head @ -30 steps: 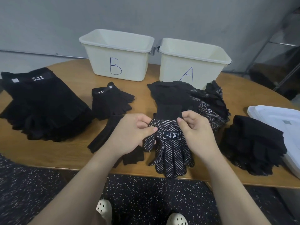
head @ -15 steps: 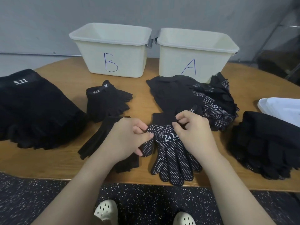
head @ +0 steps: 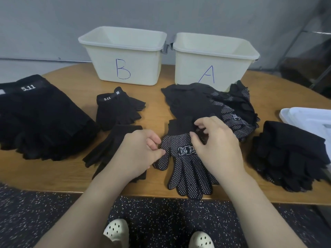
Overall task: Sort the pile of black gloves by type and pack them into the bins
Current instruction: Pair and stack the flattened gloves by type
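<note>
Dotted glove (head: 186,167) is lying flat at the near edge of the worktop (head: 75,178), fingertips pointing at the person. Left hand (head: 138,154) is pinching the glove's thumb side with curled fingers, and the right hand (head: 216,145) is sitting on the palm, fingers bent and gripping at the cuff. Bins B (head: 123,56) and A (head: 215,59) are standing side by side at the back.

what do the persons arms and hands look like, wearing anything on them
Both arms are bare from the bottom edge of the picture to the wrists: no sleeves show. The left hand and right hand wear no gloves, and no rings, watch or bands can be seen on them. The fingernails that show look short and unpainted.
</note>
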A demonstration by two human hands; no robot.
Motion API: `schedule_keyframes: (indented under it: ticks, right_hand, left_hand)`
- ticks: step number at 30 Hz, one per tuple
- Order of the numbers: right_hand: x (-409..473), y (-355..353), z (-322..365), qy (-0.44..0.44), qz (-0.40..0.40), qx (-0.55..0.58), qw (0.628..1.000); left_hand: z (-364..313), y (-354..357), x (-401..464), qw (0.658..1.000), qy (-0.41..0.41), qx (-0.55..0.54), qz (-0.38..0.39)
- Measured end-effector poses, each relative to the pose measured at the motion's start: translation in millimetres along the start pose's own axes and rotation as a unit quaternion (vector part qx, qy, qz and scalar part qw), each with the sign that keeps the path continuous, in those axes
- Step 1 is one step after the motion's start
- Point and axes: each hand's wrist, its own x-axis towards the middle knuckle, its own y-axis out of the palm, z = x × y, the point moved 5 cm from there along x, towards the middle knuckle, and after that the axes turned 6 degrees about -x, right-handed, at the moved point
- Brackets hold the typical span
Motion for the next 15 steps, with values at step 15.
schedule_keyframes:
  ticks: [15]
  right_hand:
    - [-34.3,8.0,-3.1,-0.021,0.046,-0.001,0.999]
  left_hand:
    - [1.7,0.0,-14.0,0.999,0.041,-0.006,-0.025]
